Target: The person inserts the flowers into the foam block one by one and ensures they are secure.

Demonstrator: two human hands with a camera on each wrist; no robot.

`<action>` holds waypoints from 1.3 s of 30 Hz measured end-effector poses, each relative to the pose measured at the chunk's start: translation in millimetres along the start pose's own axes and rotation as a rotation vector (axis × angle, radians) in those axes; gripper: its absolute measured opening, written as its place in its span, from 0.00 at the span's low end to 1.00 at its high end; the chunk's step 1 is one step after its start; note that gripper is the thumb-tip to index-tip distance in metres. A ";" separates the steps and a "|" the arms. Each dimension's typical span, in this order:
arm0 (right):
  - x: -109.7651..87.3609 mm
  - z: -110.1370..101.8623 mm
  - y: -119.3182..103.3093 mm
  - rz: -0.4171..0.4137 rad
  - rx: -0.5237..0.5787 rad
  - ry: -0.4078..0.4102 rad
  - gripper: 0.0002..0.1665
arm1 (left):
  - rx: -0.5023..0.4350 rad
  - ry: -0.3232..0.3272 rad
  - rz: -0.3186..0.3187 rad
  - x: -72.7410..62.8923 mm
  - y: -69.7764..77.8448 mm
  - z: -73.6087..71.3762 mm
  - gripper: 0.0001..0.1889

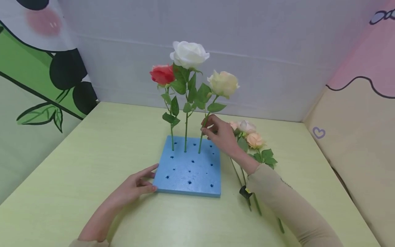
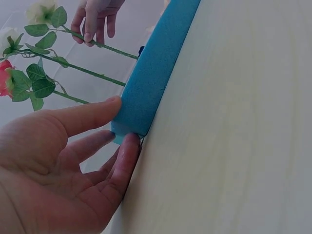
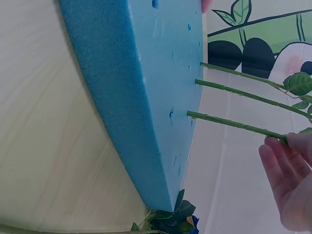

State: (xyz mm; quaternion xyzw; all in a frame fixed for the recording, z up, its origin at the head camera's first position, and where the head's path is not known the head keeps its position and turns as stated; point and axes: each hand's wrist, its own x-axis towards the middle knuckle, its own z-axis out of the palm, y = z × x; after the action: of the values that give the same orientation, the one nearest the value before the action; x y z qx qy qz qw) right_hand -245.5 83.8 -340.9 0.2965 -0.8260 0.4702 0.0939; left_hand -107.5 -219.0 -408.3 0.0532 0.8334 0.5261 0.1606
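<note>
A blue foam board (image 1: 182, 175) with holes lies on the table. Three artificial roses stand in its far part: a red rose (image 1: 162, 74), a white rose (image 1: 189, 55) and a cream rose (image 1: 223, 84). My right hand (image 1: 220, 134) pinches the cream rose's stem (image 3: 239, 126) above the board, between thumb and fingers. The stem's lower end is inside a hole. With its fingers fairly straight, my left hand (image 1: 135, 185) touches the board's left edge near the front corner; in the left wrist view the thumb (image 2: 92, 116) rests at the corner.
Several more roses lie on the table right of the board, among them a peach rose (image 1: 254, 140) and a pale rose (image 1: 247, 126), partly behind the right forearm. A black object (image 1: 245, 192) lies by their stems. A white cloth (image 1: 262, 79) hangs behind the table (image 1: 123, 137).
</note>
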 end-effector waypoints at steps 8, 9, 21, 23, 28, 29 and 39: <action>-0.7 2.8 -0.3 0.002 0.005 -0.007 0.06 | -0.003 0.001 0.001 -1.2 -0.7 -0.1 0.39; -0.6 3.3 -0.4 0.000 0.003 -0.010 0.06 | -0.004 0.002 -0.003 -1.6 -0.4 0.0 0.39; -0.5 9.0 -1.1 0.002 0.005 -0.026 0.05 | 0.002 0.004 -0.027 -3.6 -0.9 0.0 0.40; 0.0 9.8 -1.2 0.001 0.004 -0.023 0.04 | 0.002 0.006 -0.031 -3.9 -1.2 0.1 0.40; 0.3 9.6 1.4 0.037 0.023 -0.018 0.03 | -0.001 0.008 -0.036 -4.5 0.3 0.1 0.40; 0.3 9.2 1.9 0.042 0.033 -0.019 0.04 | -0.002 0.007 -0.035 -4.4 0.3 0.0 0.40; -0.2 6.8 6.6 0.058 0.057 -0.020 0.04 | -0.004 0.002 -0.016 -1.2 -0.5 -0.3 0.40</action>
State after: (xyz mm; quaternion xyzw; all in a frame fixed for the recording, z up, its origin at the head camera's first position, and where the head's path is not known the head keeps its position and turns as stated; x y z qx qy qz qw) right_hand -248.3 80.7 -349.3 0.2798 -0.8213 0.4931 0.0634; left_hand -106.5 -219.8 -408.4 0.0457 0.8330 0.5265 0.1641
